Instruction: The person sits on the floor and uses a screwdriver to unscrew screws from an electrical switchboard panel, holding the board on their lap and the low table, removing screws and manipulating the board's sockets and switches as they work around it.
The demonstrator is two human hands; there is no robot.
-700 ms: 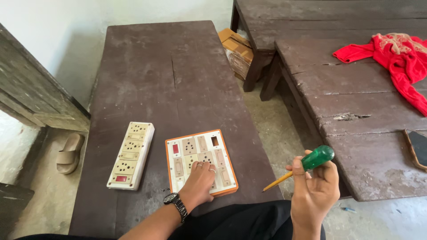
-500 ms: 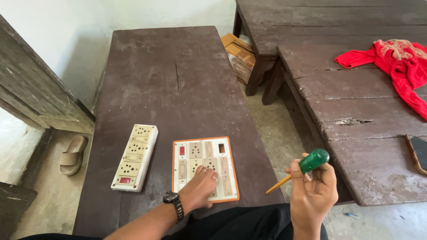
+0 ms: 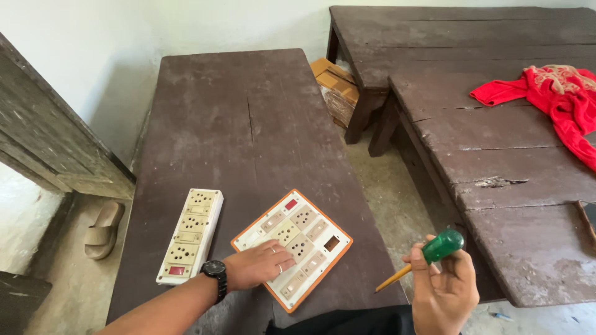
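Left hand flat, palm down, fingers spread on the orange-rimmed switchboard; pressing, not gripping. Black round wristwatch on that wrist, rings on two fingers.

Switchboard: square white plastic faceplate with an orange border, lying rotated diamond-wise at the near end of the dark table, roughly 6 o'clock on the tabletop. Grid of beige sockets and switches, red indicator at its top corner, one dark rectangular cutout at 3 o'clock.

Right hand closed around a screwdriver: glossy translucent green handle, bulbous; yellowish shaft pointing toward 8 o'clock, tip in the air just off the table's right edge, clear of the board.

Long white extension strip just beside the board at 9 o'clock, not touching; cream sockets in a row, red switch at the near end.

Tabletop worn, matte brown wood, scuffed, central crack. Second rough plank table at 2 o'clock, crumpled red cloth on it. Cardboard box on the floor between the tables. Beige sandal on the concrete floor at 9 o'clock.
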